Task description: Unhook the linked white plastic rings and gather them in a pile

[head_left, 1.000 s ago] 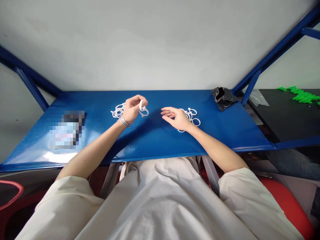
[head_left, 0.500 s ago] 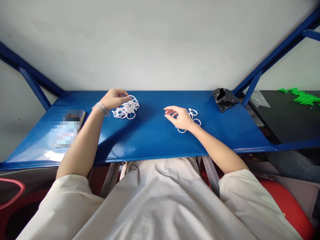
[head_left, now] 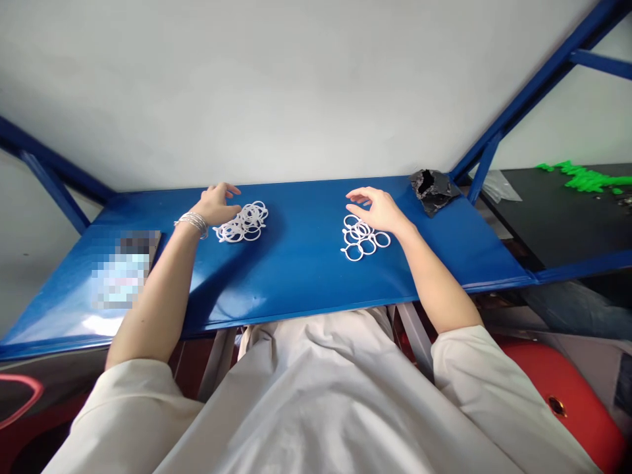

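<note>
Two heaps of white plastic rings lie on the blue table (head_left: pixel 296 276). My left hand (head_left: pixel 217 205), with silver bangles on the wrist, rests at the left edge of the left heap of rings (head_left: pixel 243 223), fingers spread and empty. Over the far edge of the right heap of rings (head_left: pixel 363 237) hovers my right hand (head_left: pixel 379 208), fingers stretched out, holding nothing.
A crumpled black plastic bag (head_left: pixel 432 189) sits at the table's far right corner. A blurred flat object (head_left: pixel 121 270) lies at the left. Blue frame struts rise on both sides. A black table (head_left: pixel 567 217) with green pieces (head_left: pixel 582 178) stands to the right.
My left hand laid its ring on the left heap and now rests open beside it. My right hand moved back and right, uncovering the right heap.
</note>
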`<state>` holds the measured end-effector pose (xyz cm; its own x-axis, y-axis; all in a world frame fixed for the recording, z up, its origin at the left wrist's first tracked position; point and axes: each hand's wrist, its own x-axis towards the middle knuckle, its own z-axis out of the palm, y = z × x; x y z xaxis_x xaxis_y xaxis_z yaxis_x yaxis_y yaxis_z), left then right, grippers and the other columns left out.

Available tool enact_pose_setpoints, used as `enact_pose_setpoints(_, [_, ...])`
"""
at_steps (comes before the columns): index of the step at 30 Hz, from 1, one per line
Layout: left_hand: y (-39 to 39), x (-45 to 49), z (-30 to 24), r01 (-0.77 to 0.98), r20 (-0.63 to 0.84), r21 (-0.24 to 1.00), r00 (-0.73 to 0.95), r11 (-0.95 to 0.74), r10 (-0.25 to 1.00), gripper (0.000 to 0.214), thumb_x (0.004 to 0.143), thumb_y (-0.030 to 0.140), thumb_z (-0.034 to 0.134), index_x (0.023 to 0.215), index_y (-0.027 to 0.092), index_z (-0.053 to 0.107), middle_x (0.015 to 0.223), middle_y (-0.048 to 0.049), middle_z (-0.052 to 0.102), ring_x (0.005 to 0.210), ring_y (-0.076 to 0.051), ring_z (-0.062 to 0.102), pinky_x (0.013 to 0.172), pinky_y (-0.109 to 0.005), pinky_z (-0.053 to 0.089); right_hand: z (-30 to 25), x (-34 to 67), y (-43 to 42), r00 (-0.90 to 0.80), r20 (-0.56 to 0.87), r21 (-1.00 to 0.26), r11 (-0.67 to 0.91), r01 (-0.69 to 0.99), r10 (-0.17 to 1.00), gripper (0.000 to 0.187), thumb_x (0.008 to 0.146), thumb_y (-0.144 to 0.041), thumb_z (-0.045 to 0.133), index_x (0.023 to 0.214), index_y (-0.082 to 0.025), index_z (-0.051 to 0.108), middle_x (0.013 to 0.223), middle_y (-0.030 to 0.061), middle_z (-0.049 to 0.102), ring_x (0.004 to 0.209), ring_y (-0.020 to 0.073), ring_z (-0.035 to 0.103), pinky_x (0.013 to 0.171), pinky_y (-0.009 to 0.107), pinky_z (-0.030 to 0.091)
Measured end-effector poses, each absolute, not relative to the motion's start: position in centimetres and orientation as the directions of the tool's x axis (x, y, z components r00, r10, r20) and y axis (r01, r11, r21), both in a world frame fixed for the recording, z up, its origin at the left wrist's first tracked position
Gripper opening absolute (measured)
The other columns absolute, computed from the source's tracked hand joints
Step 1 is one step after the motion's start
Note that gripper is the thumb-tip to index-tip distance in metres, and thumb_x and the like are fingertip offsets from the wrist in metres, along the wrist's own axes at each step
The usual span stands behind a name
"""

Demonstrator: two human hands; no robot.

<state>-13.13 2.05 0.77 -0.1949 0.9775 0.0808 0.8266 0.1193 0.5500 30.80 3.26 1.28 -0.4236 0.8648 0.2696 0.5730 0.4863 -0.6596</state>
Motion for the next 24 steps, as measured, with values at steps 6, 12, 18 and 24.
enact_pose_setpoints(6, [-0.1, -7.1, 0.3, 0.887, 0.415, 0.456, -0.145, -0.068, 0.898, 0.033, 0.074, 0.019, 0.073, 0.106, 0.02, 0.065, 0.12, -0.0134, 0.057, 0.128, -0.047, 0.048, 0.109, -0.07, 0.035, 1.6, 35.2, 5.1, -0.343, -0.05, -0.485, 0.277, 0.83, 0.938, 0.07, 0.075, -0.057, 0.089, 0.134, -0.022, 0.075, 0.132, 0.0189, 0.069, 0.12, 0.0411, 0.067, 0.1, 0.058, 0.056])
enact_pose_setpoints(12, [-1.9, -2.2, -1.5, 0.835, 0.459, 0.402, 0.172, -0.376, 0.872, 0.024, 0.079, 0.025, 0.068, 0.103, 0.022, 0.069, 0.112, -0.0135, 0.063, 0.114, -0.038, 0.059, 0.106, -0.059, 0.045, 0.7, 35.6, 6.1, -0.324, -0.09, -0.479, 0.244, 0.843, 0.942, 0.06, 0.07, -0.05, 0.094, 0.12, -0.021, 0.079, 0.11, 0.0143, 0.076, 0.102, 0.0333, 0.072, 0.087, 0.046, 0.06])
enact_pose_setpoints(18, [-2.2, -0.1, -5.0, 0.788, 0.403, 0.365, 0.346, -0.496, 0.847, 0.021, 0.091, 0.03, 0.059, 0.104, 0.02, 0.072, 0.109, -0.0136, 0.066, 0.105, -0.032, 0.062, 0.102, -0.052, 0.051, 1.5, 34.7, 5.6, -0.275, -0.246, -0.352, 0.178, 0.919, 0.929, 0.049, 0.076, -0.036, 0.091, 0.12, -0.02, 0.079, 0.115, 0.012, 0.074, 0.104, 0.0293, 0.071, 0.087, 0.04, 0.057])
enact_pose_setpoints(24, [-1.8, -0.2, -5.7, 0.787, 0.414, 0.312, 0.391, -0.532, 0.822, 0.024, 0.096, 0.03, 0.056, 0.108, 0.017, 0.072, 0.11, -0.0139, 0.068, 0.103, -0.03, 0.062, 0.1, -0.049, 0.051, 3.2, 33.9, 4.3, -0.215, -0.169, -0.357, 0.144, 0.923, 0.962, 0.05, 0.09, -0.031, 0.082, 0.137, -0.02, 0.068, 0.134, 0.0151, 0.061, 0.104, 0.0253, 0.069, 0.093, 0.039, 0.056])
